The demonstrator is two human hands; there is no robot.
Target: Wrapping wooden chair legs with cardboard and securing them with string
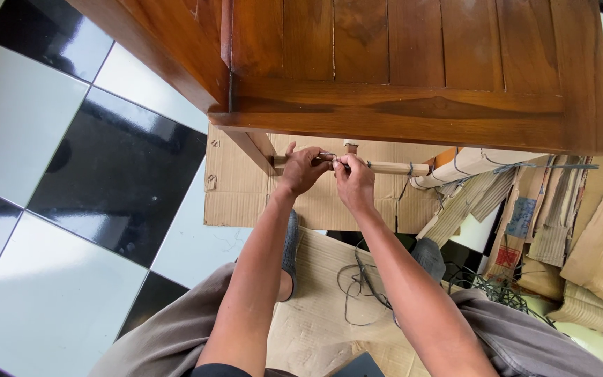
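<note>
We see a black-and-white tiled floor (71, 174) on the left, with flattened cardboard sheets (235, 195) spread over it. To the right lie bundled cardboard strips (525, 216), and a tangle of dark cord (361, 286) rests on the cardboard.

Wooden seat (413, 70) overhangs the crossbar (385, 167); both hands meet on that bar, left hand (301, 169) just left of right hand (354, 181); flat cardboard (239, 195) lies beneath; cardboard strips (525, 223) piled right; loose cord (357, 283) between the forearms; tiled floor (71, 174) left.
</note>
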